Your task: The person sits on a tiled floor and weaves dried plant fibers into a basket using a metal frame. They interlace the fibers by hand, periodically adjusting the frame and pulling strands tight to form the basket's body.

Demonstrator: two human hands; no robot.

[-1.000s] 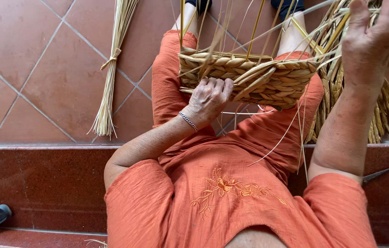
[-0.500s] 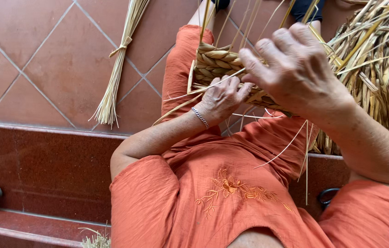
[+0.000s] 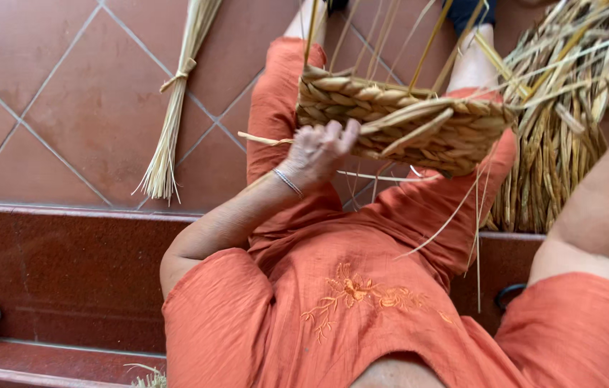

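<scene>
I see my left hand (image 3: 319, 147) gripping the half-woven straw basket (image 3: 405, 122) on the lap; the right hand is out of view (only its forearm shows). One-handed, the basket might tip and loose straw stakes (image 3: 419, 43) slacken.

Woven basket (image 3: 405, 122) on lap; tied bundle (image 3: 171, 108) lies left.

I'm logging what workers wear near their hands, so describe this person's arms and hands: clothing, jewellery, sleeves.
Both arms are bare from the elbow down. The left hand has a thin silver bracelet at the wrist and no glove. Short, loose sleeves of an orange woven garment with orange embroidery cover both upper arms. The right hand is out of view; only its bare forearm shows.
</scene>
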